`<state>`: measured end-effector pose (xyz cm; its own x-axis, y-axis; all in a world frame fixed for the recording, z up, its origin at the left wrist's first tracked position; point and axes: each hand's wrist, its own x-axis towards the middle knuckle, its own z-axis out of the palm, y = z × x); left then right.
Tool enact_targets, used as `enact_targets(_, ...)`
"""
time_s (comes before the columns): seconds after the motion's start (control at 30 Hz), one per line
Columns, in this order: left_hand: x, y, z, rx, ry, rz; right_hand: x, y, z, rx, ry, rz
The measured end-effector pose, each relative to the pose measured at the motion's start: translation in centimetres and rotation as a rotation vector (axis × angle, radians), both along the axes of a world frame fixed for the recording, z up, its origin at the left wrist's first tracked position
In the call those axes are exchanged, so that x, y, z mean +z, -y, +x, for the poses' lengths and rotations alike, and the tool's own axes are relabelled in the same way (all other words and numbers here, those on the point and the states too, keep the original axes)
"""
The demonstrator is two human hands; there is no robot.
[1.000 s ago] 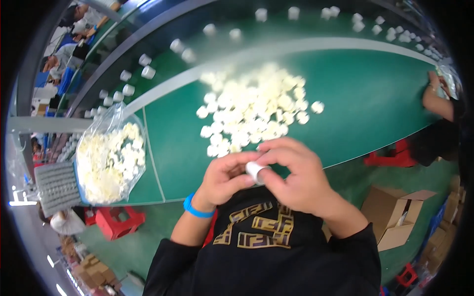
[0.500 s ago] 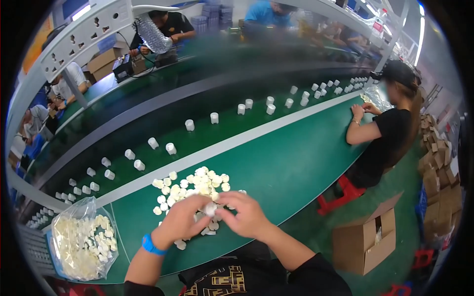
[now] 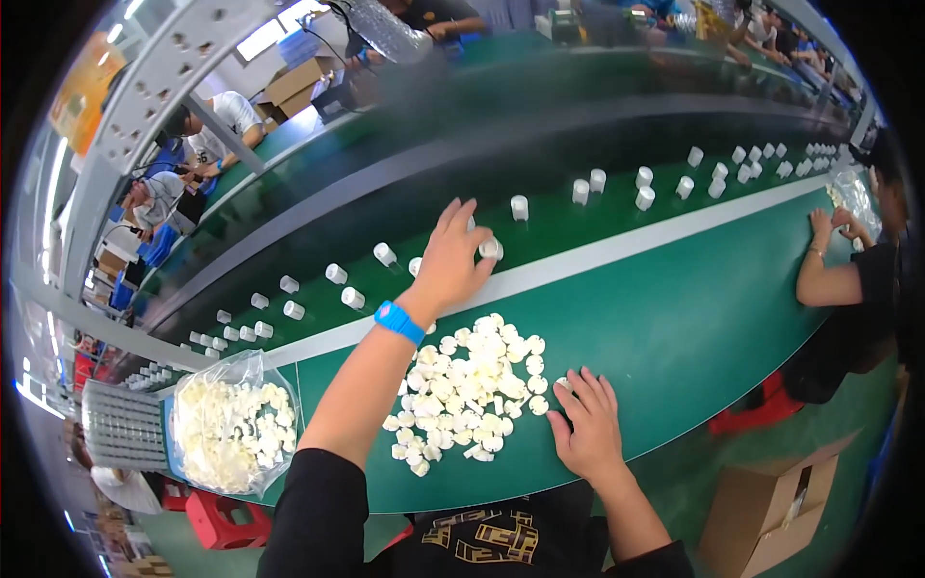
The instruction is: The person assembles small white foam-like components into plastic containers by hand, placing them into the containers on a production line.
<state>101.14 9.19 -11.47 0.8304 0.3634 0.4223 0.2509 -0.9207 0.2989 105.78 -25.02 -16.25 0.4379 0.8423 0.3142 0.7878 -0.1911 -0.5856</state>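
My left hand (image 3: 451, 255), with a blue band on the wrist, reaches over the green belt. Its thumb and a finger close around a white cylindrical piece (image 3: 491, 249), while the other fingers stretch out. My right hand (image 3: 590, 424) lies low over the green table, fingers apart, at the right side of a pile of small cream-white rounded pieces (image 3: 462, 385). One such piece (image 3: 564, 383) shows at its fingertips; whether they press on it I cannot tell.
White cylindrical pieces (image 3: 520, 207) stand spaced along the belt (image 3: 549, 231), beyond a pale rail (image 3: 578, 266). An open clear bag (image 3: 236, 424) of cream pieces sits at left, beside a grey crate (image 3: 123, 424). A co-worker (image 3: 838, 279) works at right, near a cardboard box (image 3: 776, 506).
My hands have parted: the left carried the white piece forward onto the belt, the right moved to the pile's right side. The view has swung left, and belt pieces have shifted rightward.
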Motion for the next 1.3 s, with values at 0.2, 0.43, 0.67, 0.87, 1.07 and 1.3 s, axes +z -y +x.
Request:
enact_targets(0.2, 0.0, -1.0, 4.7, 0.027, -0.116, 0.131, 0.6, -0.1, 0.6, -0.021, -0.048, 0.009)
enact_targets(0.43, -0.1, -1.9, 5.8, 0.063, -0.311, 0.131, 0.5, -0.1, 1.3, -0.043, -0.12, 0.003)
enact_targets(0.67, 2.1, -3.0, 11.1, 0.024, -0.199, 0.07, 0.9, 0.1, 1.8, -0.03, -0.154, 0.006)
enact_targets(0.87, 0.9, 1.7, 17.8, -0.238, -0.122, -0.002, 0.7, 0.1, 1.8, -0.049, -0.152, -0.007)
enact_targets(1.07, 1.1, 6.1, 20.5, -0.285, -0.142, -0.101, 1.2, -0.1, 1.5, -0.078, -0.16, -0.016)
enact_targets(1.3, 4.2, 5.1, 4.7, -0.243, -0.008, -0.036, 0.8, -0.3, 1.3, -0.026, -0.153, -0.03)
